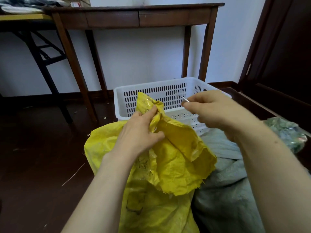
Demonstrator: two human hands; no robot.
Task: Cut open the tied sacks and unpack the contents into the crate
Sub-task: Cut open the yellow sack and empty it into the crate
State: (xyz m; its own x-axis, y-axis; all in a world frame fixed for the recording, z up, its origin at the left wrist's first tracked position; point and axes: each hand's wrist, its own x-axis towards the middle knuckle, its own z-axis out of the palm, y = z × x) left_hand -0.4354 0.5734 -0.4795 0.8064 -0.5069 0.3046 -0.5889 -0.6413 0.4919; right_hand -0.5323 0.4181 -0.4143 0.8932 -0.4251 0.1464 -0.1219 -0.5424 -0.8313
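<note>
A yellow woven sack (168, 165) lies in front of me on the floor, its top bunched and crumpled. My left hand (141, 132) grips the bunched neck of the sack. My right hand (213, 111) is raised to the right of it and pinches a thin pale strip (185, 99), likely a cable tie or a slim blade; I cannot tell which. Behind both hands stands a white slotted plastic crate (122, 98); nothing shows in the part of it that I can see.
A grey-green sack (223, 190) lies to the right of the yellow one, with a green patterned bundle (289, 133) beyond it. A brown wooden table (134, 15) stands against the white wall. A white cable tie (74, 174) lies on the dark floor at left.
</note>
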